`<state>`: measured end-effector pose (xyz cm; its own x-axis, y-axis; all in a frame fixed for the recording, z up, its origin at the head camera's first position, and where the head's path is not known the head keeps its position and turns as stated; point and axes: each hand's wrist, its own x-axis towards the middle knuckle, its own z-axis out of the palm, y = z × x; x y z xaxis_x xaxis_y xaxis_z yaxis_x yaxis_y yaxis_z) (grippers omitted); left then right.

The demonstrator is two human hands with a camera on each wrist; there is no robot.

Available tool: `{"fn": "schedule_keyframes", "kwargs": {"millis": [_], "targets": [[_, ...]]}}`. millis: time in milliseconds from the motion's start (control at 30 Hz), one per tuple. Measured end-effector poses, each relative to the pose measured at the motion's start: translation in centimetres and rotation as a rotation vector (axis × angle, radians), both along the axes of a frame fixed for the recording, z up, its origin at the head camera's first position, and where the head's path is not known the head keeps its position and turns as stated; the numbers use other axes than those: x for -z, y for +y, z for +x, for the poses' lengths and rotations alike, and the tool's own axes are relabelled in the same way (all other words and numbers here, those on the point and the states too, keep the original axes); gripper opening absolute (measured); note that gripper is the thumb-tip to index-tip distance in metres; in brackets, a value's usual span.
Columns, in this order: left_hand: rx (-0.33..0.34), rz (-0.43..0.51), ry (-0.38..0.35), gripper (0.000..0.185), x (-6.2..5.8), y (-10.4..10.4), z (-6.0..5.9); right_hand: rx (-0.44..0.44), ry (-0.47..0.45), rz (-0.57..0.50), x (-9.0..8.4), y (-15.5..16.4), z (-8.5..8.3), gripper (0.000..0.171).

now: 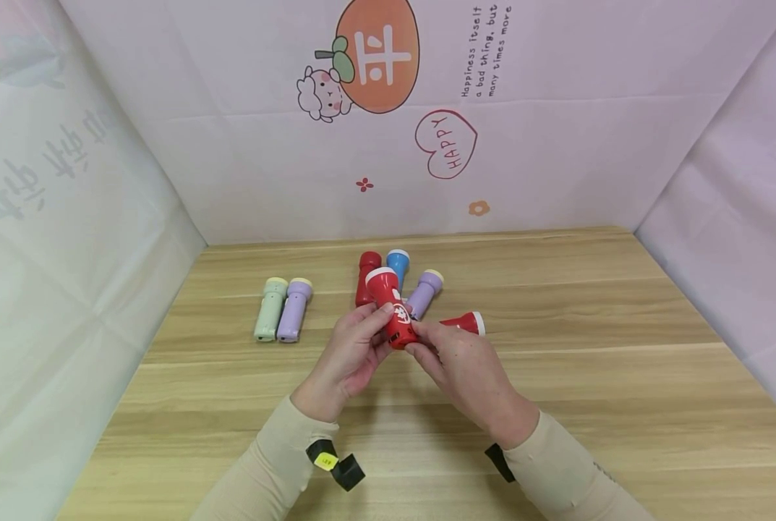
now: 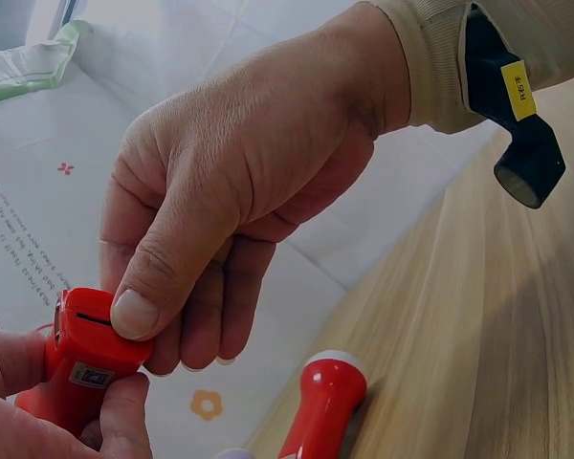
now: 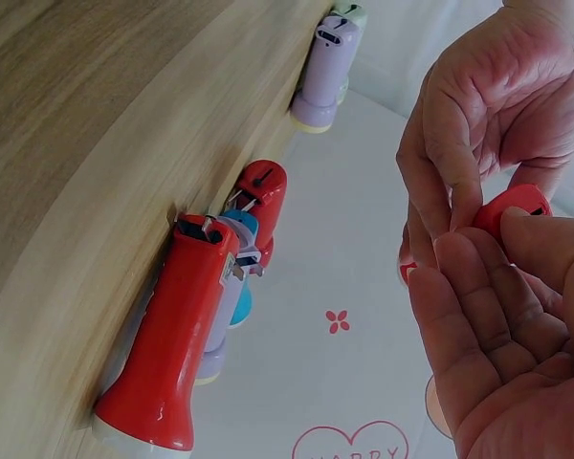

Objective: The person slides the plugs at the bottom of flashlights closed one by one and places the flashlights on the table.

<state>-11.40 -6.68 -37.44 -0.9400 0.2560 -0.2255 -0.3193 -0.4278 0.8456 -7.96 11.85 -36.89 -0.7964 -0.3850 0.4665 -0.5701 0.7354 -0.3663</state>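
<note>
A small red flashlight (image 1: 390, 307) is held above the wooden table (image 1: 589, 376) by both hands, with its white-rimmed head pointed away from the person. The left hand (image 1: 351, 354) is closed on its body from the left, thumb and fingertips curled against the smooth plastic. The right hand (image 1: 459, 365) pinches its tail end from the right; in the left wrist view the thumb is seen pressed on the flat, slotted end face. Much of the barrel is hidden behind the fingers, and a white printed mark on it cannot be read.

Just right of the held flashlight, a second red flashlight (image 1: 466, 323) lies on the table, largely covered by the right hand so that only its flared, white-rimmed head shows. Just behind the held flashlight, 3 more lie clustered: a dark red flashlight (image 1: 367, 269), a blue flashlight (image 1: 398, 263) and a lilac flashlight (image 1: 425, 291), each partly hidden. Well to the left of the held flashlight, a pale green flashlight (image 1: 270, 309) and a second lilac flashlight (image 1: 293, 310) lie side by side, touching. All are rounded cylinders of glossy plastic with wider heads.

Behind the table, a creased cloth backdrop (image 1: 231, 159) with cartoon prints is hung.
</note>
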Motion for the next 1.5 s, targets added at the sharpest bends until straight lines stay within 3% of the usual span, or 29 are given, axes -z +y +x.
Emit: {"fn": "schedule_keyframes", "kwargs": {"millis": [1500], "targets": [[0.029, -0.013, 0.048, 0.042, 0.03, -0.65, -0.11, -0.009, -0.033, -0.042, 0.18, -0.13, -0.08, 0.036]]}}
